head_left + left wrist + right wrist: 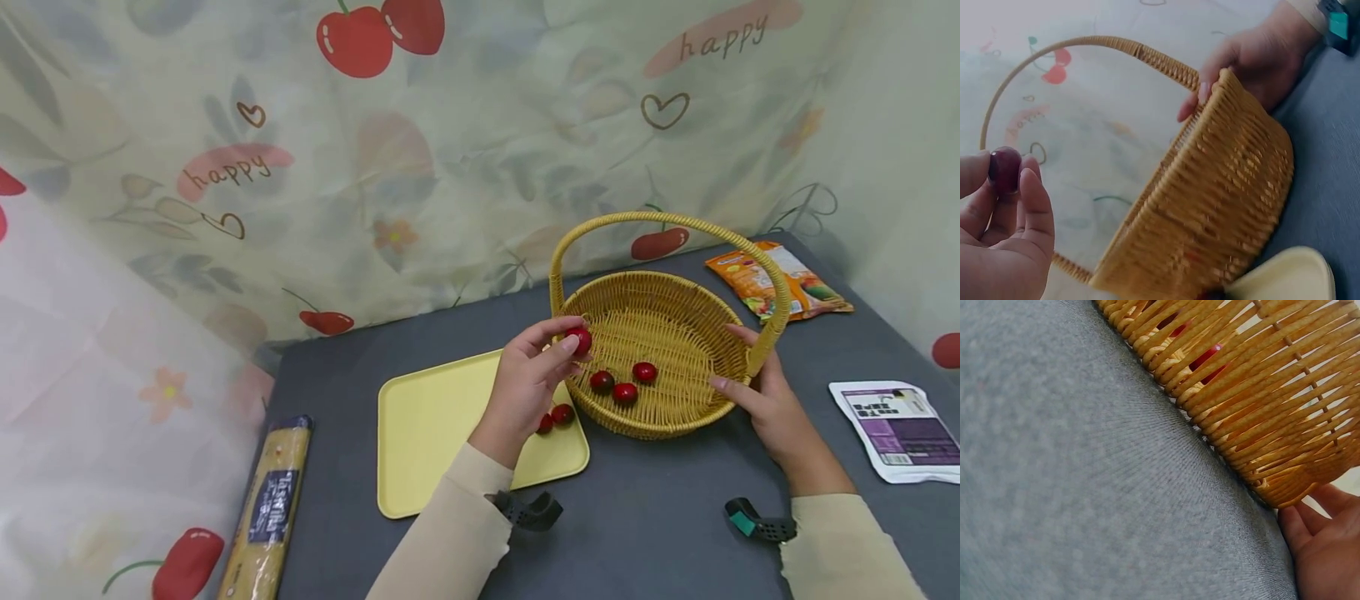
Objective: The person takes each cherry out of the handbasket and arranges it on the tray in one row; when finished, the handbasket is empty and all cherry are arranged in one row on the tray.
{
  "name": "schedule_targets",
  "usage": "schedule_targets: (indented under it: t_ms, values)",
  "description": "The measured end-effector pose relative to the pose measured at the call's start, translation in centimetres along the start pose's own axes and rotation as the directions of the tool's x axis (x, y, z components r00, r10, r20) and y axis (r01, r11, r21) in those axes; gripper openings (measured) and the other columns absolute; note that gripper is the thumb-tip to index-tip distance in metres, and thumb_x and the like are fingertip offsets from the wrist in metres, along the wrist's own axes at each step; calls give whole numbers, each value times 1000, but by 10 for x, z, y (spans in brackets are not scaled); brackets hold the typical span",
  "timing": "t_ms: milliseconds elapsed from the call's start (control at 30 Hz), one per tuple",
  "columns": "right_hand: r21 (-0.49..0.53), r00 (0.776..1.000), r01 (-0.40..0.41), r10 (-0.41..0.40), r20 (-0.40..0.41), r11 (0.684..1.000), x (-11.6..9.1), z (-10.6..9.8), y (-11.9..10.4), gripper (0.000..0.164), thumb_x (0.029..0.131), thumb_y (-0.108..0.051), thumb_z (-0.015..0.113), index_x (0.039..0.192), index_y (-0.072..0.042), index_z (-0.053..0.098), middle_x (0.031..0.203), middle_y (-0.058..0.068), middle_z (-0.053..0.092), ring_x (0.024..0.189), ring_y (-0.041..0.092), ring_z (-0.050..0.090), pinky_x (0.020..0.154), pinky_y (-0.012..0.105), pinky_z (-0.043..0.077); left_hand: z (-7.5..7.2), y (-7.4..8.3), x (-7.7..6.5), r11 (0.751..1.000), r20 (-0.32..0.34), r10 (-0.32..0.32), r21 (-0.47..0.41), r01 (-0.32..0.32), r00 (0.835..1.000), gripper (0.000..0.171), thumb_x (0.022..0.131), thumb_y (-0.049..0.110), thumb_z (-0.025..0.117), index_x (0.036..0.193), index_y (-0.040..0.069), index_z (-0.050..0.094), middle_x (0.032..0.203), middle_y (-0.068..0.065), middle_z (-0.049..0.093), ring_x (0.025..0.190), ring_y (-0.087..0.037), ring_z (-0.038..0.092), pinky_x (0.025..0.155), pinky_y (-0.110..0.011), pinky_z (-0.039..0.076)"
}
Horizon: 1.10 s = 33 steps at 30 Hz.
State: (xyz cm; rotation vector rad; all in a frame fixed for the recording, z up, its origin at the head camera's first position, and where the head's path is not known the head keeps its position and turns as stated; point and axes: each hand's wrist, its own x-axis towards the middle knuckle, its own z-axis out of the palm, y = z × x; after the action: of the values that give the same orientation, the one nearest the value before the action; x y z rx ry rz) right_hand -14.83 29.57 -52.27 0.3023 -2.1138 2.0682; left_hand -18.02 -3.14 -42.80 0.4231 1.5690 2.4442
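Observation:
A dark red cherry (578,341) is pinched between the thumb and fingers of my left hand (528,375), over the left rim of the wicker basket (645,429). The left wrist view shows this cherry (1005,170) up close, held at the fingertips. My right hand (780,421) grips the basket's right rim at the foot of its arched handle, thumb on the inside. Inside the basket lie three cherries (625,393). Two more cherries (562,414) sit on the yellow tray (427,425), partly behind my left hand.
An orange snack bag (787,283) lies behind the basket at the right. A white and purple packet (900,429) is on the table's right side. A long pack of noodles (270,500) lies at the left edge. A patterned cloth (480,150) hangs behind the table.

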Motion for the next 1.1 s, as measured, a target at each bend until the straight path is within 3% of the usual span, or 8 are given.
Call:
schedule_targets:
  t_ms: [300, 433, 567, 867, 1000, 1100]
  values:
    - [16, 1000, 10, -10, 8, 1000, 0, 1, -2, 74, 108, 5, 58, 171, -15, 26, 159, 26, 28, 137, 23, 46, 96, 15, 45, -34, 7, -36, 997, -6, 18, 76, -17, 1000, 31, 105, -3, 65, 135, -11, 67, 126, -20, 69, 96, -25, 72, 82, -33, 60]
    - [22, 1000, 13, -13, 4, 1000, 0, 1, -2, 74, 107, 6, 58, 171, -15, 27, 158, 24, 30, 136, 23, 46, 96, 15, 45, -53, 2, -50, 993, -36, 23, 120, -18, 999, 33, 103, -5, 67, 135, -12, 66, 123, -19, 69, 94, -24, 72, 85, -35, 60]
    - [31, 1000, 12, -11, -4, 999, 1, 1, 0, 74, 107, 7, 58, 171, -15, 28, 157, 21, 32, 136, 22, 47, 96, 16, 44, -73, -10, -61, 978, -96, 0, 209, 20, 995, 33, 101, -3, 73, 134, -8, 70, 120, -20, 71, 94, -26, 71, 86, -38, 62]
    - [24, 1000, 5, -5, -5, 1000, 0, 1, -1, 73, 107, 6, 57, 171, -15, 27, 158, 24, 30, 136, 23, 46, 97, 16, 44, -100, -40, -76, 922, -240, -60, 359, 146, 969, 34, 97, 6, 84, 129, 2, 75, 116, -17, 75, 97, -31, 74, 85, -32, 61]
    - [23, 1000, -7, 7, -11, 1000, 0, 2, 0, 74, 107, 6, 58, 171, -15, 28, 158, 21, 31, 136, 23, 46, 96, 16, 44, -104, -50, -77, 888, -241, -54, 432, 156, 969, 33, 95, 5, 85, 127, 4, 76, 112, -13, 77, 96, -24, 74, 79, -27, 59]
    - [17, 1000, -10, 10, -11, 1000, 0, 1, 1, 74, 107, 6, 58, 171, -15, 27, 158, 21, 31, 136, 23, 46, 96, 16, 44, -105, -54, -79, 840, -206, -5, 530, 116, 979, 32, 95, 6, 86, 125, 7, 77, 110, -8, 77, 95, -23, 73, 77, -27, 57]
